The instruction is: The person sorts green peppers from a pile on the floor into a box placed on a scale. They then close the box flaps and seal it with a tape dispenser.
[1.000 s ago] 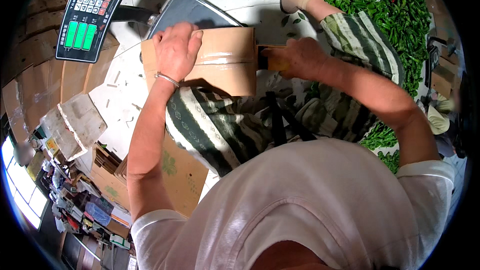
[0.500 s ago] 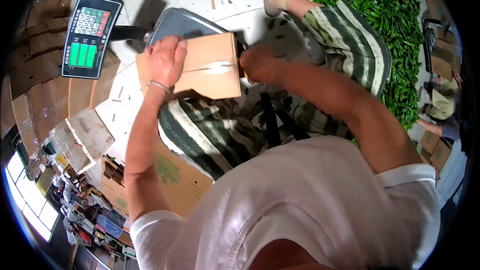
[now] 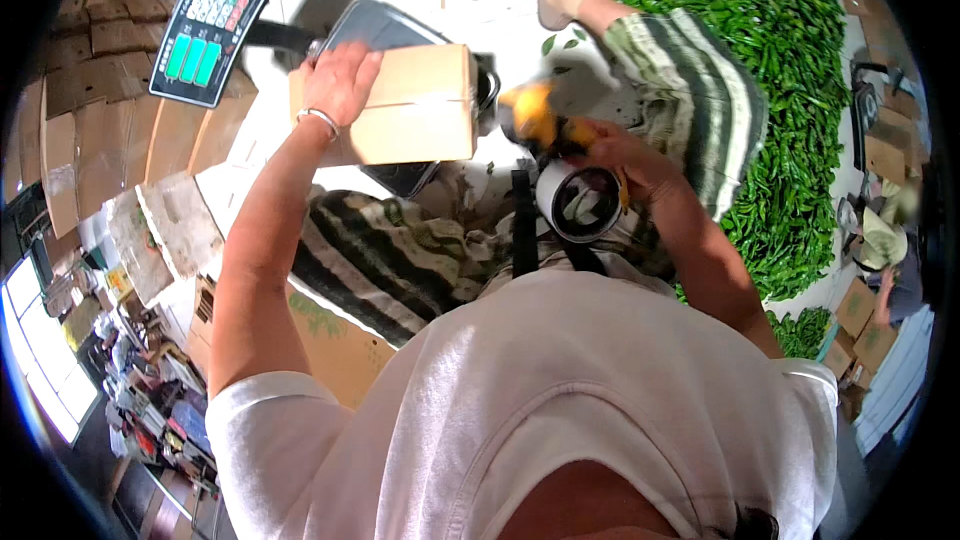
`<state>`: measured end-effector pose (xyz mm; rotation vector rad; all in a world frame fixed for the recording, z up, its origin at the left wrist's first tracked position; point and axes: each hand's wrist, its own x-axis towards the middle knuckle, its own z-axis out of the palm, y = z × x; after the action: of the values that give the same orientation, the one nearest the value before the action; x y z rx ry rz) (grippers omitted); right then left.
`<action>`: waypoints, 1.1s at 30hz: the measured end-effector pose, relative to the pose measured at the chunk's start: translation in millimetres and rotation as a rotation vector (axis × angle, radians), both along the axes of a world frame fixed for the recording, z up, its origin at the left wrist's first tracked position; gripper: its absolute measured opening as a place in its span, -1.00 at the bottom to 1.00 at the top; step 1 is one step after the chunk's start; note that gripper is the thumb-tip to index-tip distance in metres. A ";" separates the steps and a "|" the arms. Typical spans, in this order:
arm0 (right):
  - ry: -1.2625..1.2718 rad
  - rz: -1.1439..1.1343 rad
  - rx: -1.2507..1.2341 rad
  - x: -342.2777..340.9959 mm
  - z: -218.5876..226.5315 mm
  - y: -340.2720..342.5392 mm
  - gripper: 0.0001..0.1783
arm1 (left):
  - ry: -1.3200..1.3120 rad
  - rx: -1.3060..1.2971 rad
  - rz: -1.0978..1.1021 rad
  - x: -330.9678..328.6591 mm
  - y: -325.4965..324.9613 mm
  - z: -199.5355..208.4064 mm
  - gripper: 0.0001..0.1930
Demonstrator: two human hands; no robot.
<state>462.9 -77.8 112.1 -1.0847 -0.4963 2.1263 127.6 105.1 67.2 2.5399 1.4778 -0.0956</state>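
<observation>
A closed cardboard box (image 3: 415,125) rests on the dark platform (image 3: 385,25) of a weighing scale. My left hand (image 3: 342,80) lies flat on the box's left part, fingers stretched out over its top. To the right of the box and apart from it, my right hand (image 3: 625,158) grips a yellow and black tape dispenser (image 3: 537,118). A large tape roll (image 3: 556,182) sits on the dispenser, above my lap. The dispenser's yellow head is smeared by motion.
The scale's display (image 3: 212,28) stands at the upper left. Stacked cardboard (image 3: 90,130) lines the left side. A big spread of green chili peppers (image 3: 790,140) covers the floor at right. Another person (image 3: 885,240) is at the far right edge. Scraps and leaves litter the floor.
My right hand has drawn back from the box's right side toward my lap, bringing the tape dispenser into view. My left hand stays on the box. The whole view has shifted slightly.
</observation>
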 end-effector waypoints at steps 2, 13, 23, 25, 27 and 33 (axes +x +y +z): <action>0.318 -0.160 0.068 16.2 -0.5 -18.3 -0.41 | 0.001 0.055 0.038 -5.4 -3.1 -7.2 -0.58; 0.550 -0.241 0.245 33.1 35.7 -29.7 -0.33 | -0.014 0.266 0.849 -8.9 -90.5 -10.9 -0.30; 0.615 -0.125 0.365 25.5 46.1 -34.6 -0.35 | 0.149 0.145 0.332 31.9 -157.1 4.9 -0.13; 0.574 -0.137 0.335 33.7 49.2 -34.8 -0.39 | 0.233 0.144 0.389 60.9 -160.4 12.3 -0.13; 0.563 -0.140 0.362 37.4 56.3 -33.2 -0.44 | 0.266 0.178 0.438 69.3 -158.0 12.1 -0.11; 0.371 -0.238 0.441 43.0 50.7 -27.8 -0.54 | 0.339 0.095 0.288 57.8 -144.8 21.6 0.08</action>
<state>506.0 -105.5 162.7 -0.4630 -0.5866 1.8315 185.4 -39.7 88.8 2.4383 2.0026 -0.4400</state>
